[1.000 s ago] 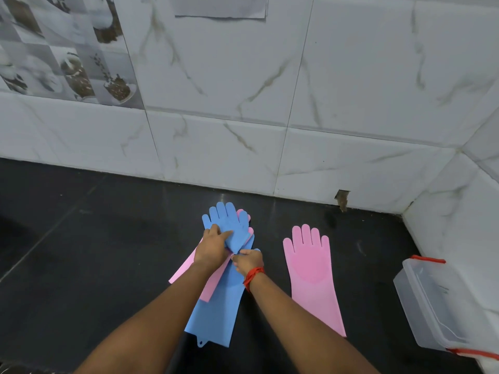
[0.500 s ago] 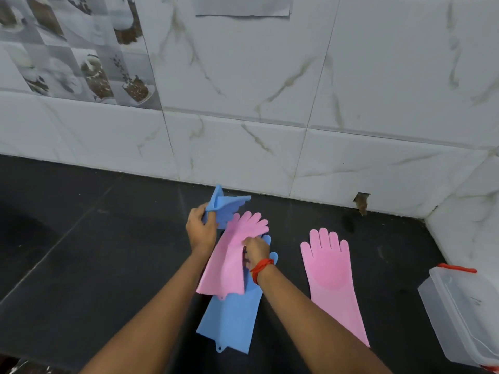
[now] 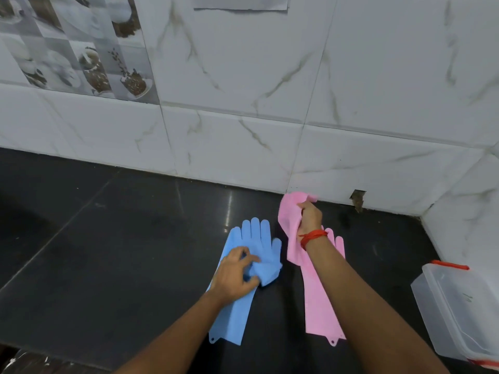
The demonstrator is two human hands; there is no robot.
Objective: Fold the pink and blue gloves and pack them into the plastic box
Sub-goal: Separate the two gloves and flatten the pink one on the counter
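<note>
A blue glove lies flat on the black counter, fingers toward the wall. On top of it my left hand grips a bunched-up second blue glove. To the right, my right hand holds a pink glove lifted and crumpled above the counter. Under my right forearm another pink glove lies flat, partly hidden. The clear plastic box with red clips sits at the far right edge, apart from both hands.
The black counter runs left and toward me. White marble tiles close the back, and a side wall stands just behind the box. A small hole shows at the back wall's base.
My right hand has carried the pink glove off the blue pile to the right, over the other pink glove. My left hand has brought its blue glove down onto the flat blue one.
</note>
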